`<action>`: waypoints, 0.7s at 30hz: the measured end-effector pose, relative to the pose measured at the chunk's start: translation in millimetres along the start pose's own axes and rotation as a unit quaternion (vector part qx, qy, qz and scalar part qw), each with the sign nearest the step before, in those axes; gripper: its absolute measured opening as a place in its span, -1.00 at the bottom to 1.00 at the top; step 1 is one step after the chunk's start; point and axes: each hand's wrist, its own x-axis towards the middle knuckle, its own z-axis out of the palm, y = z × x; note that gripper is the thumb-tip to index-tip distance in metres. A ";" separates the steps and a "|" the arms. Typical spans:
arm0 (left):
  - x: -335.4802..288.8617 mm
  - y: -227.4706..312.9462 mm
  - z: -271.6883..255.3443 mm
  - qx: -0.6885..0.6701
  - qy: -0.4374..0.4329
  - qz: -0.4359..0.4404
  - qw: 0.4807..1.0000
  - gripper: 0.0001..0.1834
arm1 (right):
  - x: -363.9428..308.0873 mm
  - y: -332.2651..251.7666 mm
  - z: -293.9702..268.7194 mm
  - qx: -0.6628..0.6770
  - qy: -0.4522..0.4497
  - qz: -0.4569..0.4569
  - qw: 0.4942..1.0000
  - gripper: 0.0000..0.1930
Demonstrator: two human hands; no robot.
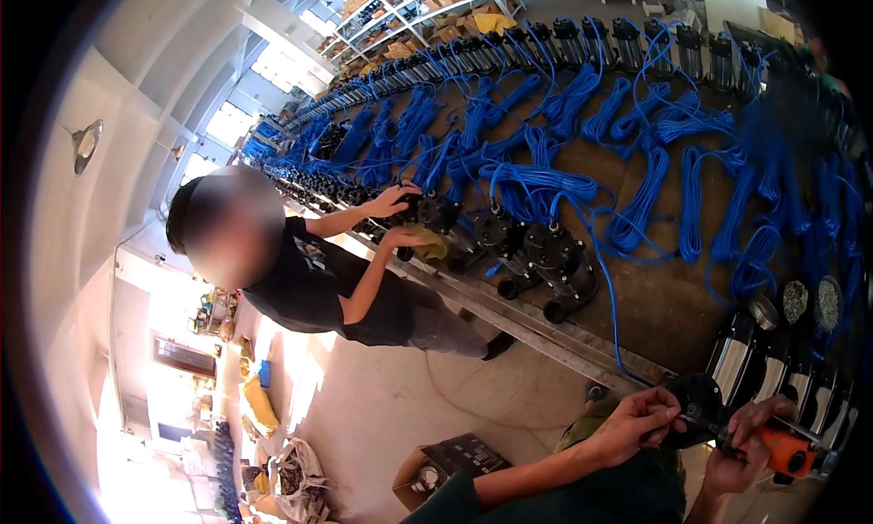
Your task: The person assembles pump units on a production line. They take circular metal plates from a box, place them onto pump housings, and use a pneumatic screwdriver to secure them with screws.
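My left hand (640, 424) is at the lower right, thumb and fingers pinched together beside a round black pump head (697, 402). Whatever is between those fingertips is too small to make out. My right hand (741, 456) wraps round an orange and black power screwdriver (789, 451), whose front end points at the pump head. A blue cable (611, 317) runs from the bench toward this pump head. Next to it lie bare silver pump cylinders (730, 356), some topped with round metal mesh or grainy ends (795, 300).
Across the bench (632, 297) lie many coiled blue cables (641, 197). Finished-looking black and silver pumps (627, 44) line its far edge. A co-worker (341, 283) wipes a pump with a yellowish cloth (427, 242). Below stands an open cardboard box (418, 474).
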 end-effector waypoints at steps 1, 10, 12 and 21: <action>-0.8 0.1 -2.3 -0.006 0.007 -0.014 1.000 -0.77 | -1.3 -0.8 -1.1 0.000 0.002 0.006 1.000 -0.59; 0.7 2.9 -7.5 0.012 -0.004 -0.043 0.999 -0.80 | -4.1 -0.7 -4.9 0.035 0.014 0.016 0.999 -0.59; -1.5 2.5 -9.3 0.011 -0.014 -0.048 0.999 -0.80 | -4.7 -2.2 0.3 0.040 0.018 0.003 0.999 -0.58; -18.4 -8.6 -17.9 0.164 -0.037 -0.054 0.984 -0.81 | -37.8 -18.7 0.7 0.026 -0.018 0.001 0.999 -0.59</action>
